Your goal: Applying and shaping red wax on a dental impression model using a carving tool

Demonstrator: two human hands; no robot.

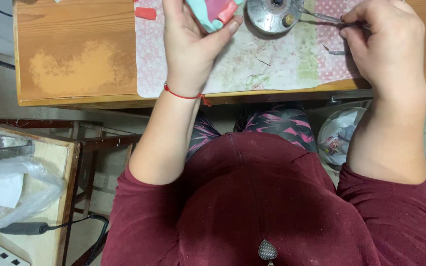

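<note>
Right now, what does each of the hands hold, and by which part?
Left hand: teal-and-pink piece, cupped by its lower edge. Right hand: thin metal tool, pinched at its handle end.

You're working at a wooden table (75, 54), its near edge running across the view and a pale worn patch showing toward its left side. A patterned mat (252, 69) is lying on it, reaching right down to the near edge, pink-dotted at both ends and stained in the middle. A small pink block (146, 13) is sitting on the mat's left end toward the far edge, and a round metal dish (270, 15) is resting farther right.
</note>
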